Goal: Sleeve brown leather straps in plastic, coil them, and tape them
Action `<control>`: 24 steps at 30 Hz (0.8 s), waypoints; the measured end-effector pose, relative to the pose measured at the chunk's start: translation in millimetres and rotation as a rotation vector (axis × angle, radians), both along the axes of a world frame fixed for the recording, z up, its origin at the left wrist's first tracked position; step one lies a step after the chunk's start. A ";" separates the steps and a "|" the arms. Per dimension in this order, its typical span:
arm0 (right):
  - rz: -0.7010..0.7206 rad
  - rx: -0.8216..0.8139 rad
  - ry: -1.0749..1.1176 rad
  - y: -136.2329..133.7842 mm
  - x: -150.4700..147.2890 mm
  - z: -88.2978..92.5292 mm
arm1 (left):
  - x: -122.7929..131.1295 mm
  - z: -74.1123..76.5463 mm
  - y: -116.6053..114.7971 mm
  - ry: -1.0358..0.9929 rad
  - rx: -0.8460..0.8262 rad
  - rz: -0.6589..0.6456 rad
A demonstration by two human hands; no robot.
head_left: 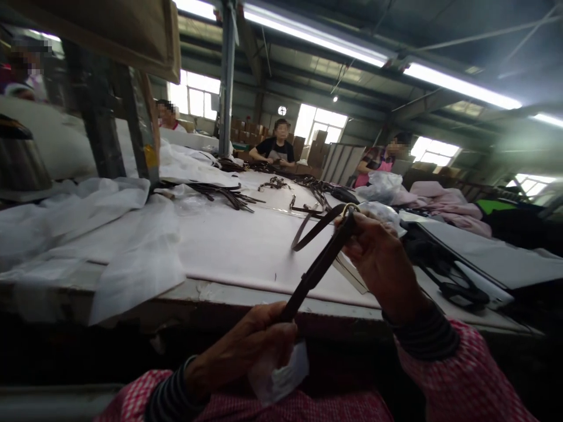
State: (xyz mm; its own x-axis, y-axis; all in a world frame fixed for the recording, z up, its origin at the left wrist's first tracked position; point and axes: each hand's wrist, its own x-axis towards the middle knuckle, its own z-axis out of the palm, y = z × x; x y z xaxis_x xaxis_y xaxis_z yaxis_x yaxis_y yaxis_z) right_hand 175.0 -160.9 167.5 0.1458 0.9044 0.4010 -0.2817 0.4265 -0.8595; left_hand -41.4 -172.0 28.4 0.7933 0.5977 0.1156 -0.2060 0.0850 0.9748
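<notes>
A dark brown belt (320, 266) is stretched at a slant between my two hands, above the front edge of the table. My left hand (250, 343) is closed around its lower end. Higher up, my right hand (380, 258) pinches the other end, where a thin pale-gold ring or buckle edge (350, 207) shows. From there a loop of the strap bends away to the left over the table. Below my left fingers hangs a small clear plastic piece (281, 375); whether they hold it I cannot tell.
Dark straps (229, 193) lie in bunches across the white table (229, 240). White sheeting (136, 252) drapes over the left edge. At right are clear plastic bags (382, 187), pink cloth (440, 202) and a black-and-white device (466, 287). Several people work beyond, one (277, 146) opposite.
</notes>
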 end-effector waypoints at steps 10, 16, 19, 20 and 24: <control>-0.023 -0.113 0.014 -19.6 15.3 -13.4 | 34.4 -7.5 10.8 0.247 0.182 0.249; -0.064 -0.064 -0.012 -28.7 17.3 -14.0 | 41.6 -0.8 3.1 0.296 0.325 0.310; -0.097 -0.009 0.000 -34.4 18.3 -6.5 | 47.9 14.7 -2.1 0.288 0.328 0.283; -0.097 -0.002 -0.001 -36.7 18.3 -4.3 | 50.6 19.5 -3.3 0.262 0.284 0.250; -0.067 -0.017 -0.027 -45.4 16.4 -0.5 | 56.5 31.2 -7.8 0.087 0.078 0.100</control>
State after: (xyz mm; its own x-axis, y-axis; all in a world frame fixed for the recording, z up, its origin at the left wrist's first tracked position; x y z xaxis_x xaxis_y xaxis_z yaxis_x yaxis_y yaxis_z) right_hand 191.4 -206.3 167.0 0.1953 0.8996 0.3907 -0.2296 0.4292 -0.8735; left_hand 15.1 -179.8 59.6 0.7396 0.6660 0.0975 -0.1237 -0.0079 0.9923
